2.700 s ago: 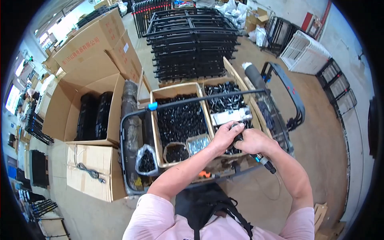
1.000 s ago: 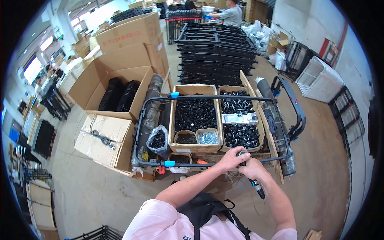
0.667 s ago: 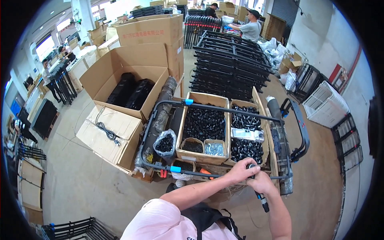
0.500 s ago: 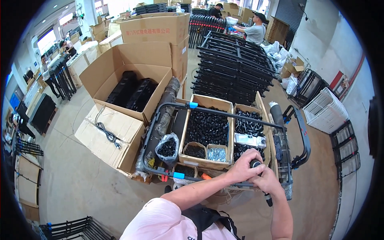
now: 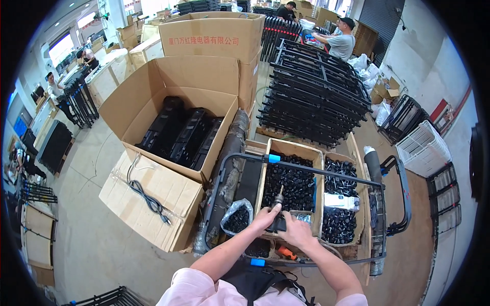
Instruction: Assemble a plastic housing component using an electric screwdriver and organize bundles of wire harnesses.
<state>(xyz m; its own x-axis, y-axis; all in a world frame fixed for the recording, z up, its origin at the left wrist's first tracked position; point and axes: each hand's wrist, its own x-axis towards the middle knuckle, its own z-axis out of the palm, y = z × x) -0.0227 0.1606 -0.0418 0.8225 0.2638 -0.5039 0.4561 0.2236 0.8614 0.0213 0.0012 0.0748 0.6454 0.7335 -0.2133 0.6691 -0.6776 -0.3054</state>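
Observation:
Both my hands close round a black power screwdriver (image 5: 278, 223), its metal tip pointing away from me over the parts box. My left hand (image 5: 266, 218) grips it from the left near the chuck, and my right hand (image 5: 297, 231) wraps it from the right. Beneath lies a wooden box (image 5: 319, 204) of black plastic caps (image 5: 288, 176), with a small carton of silvery screws (image 5: 304, 218) partly hidden by my right hand. A black tubular frame (image 5: 326, 177) with blue clips (image 5: 274, 158) rests across the boxes, surrounding my hands.
Left stands an open carton (image 5: 196, 66) holding black parts, beside a flat carton (image 5: 153, 191) with a coiled cable (image 5: 145, 196). Beyond are stacked black frames (image 5: 316, 92). A bag of black parts (image 5: 237, 217) and an orange-handled tool (image 5: 287, 252) lie nearby. Co-workers (image 5: 341, 43) stand farther off.
My hands and the screwdriver have moved left, from the frame's near right side to above the parts box. The tool's tip now points away from me. The view has shifted slightly.

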